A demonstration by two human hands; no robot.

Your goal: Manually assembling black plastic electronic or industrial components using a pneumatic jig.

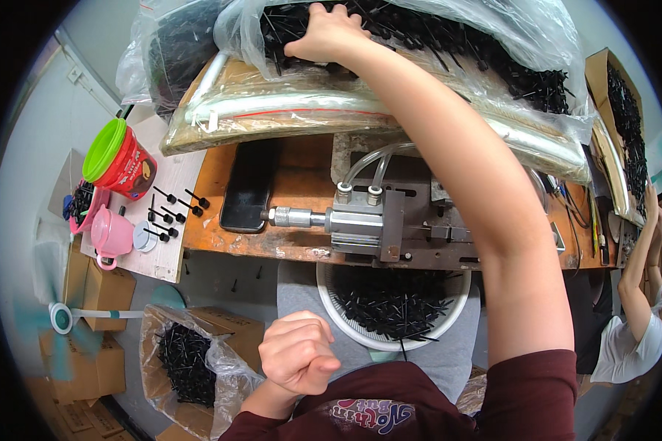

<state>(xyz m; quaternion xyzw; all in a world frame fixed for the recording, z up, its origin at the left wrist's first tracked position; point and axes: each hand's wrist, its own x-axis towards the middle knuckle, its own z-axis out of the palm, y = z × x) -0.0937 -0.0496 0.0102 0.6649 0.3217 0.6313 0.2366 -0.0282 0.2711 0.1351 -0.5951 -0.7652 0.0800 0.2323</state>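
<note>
My right hand (329,33) reaches far forward, its fingers spread over a heap of thin black stemmed plastic pieces (449,40) in a box lined with clear plastic (301,103). Fingertips touch the heap; no piece shows clearly in them. Close to my chest, my left hand (298,353) is closed in a fist, and whatever it may hold is hidden. Between my arms a metal bench fixture with a cylinder (357,226) stands on the orange-brown worktable (301,173). On my lap sits a white basket (329,305) of more black pieces (390,298).
Left on the table lie a dark phone (246,187) and several black pieces (171,217), near a red-green tub (121,158) and pink cup (112,234). A lined carton (187,364) and fan (61,318) stand lower left. Another person (636,323) works at right.
</note>
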